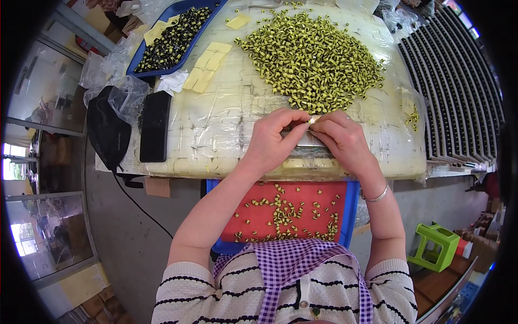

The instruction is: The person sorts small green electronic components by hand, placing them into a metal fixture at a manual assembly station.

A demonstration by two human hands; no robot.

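Note:
My left hand [274, 139] and my right hand [340, 137] meet at the near edge of a plastic-wrapped work table [216, 129]. Together their fingertips pinch one small yellow-and-black part [312, 121]. Under the hands lies a flat grey piece [310, 141], partly hidden. A big heap of the same small yellow-and-black parts [315, 59] lies just beyond the hands. A red-lined blue tray [294, 208] on my lap holds several scattered parts.
A blue tray [175, 38] of dark parts stands at the back left, with yellow pads [208, 65] beside it. A black phone [155, 125] and a black pouch [108, 132] lie at the left edge. Black ribbed racks [458, 86] stand right. A green stool [436, 245] sits on the floor.

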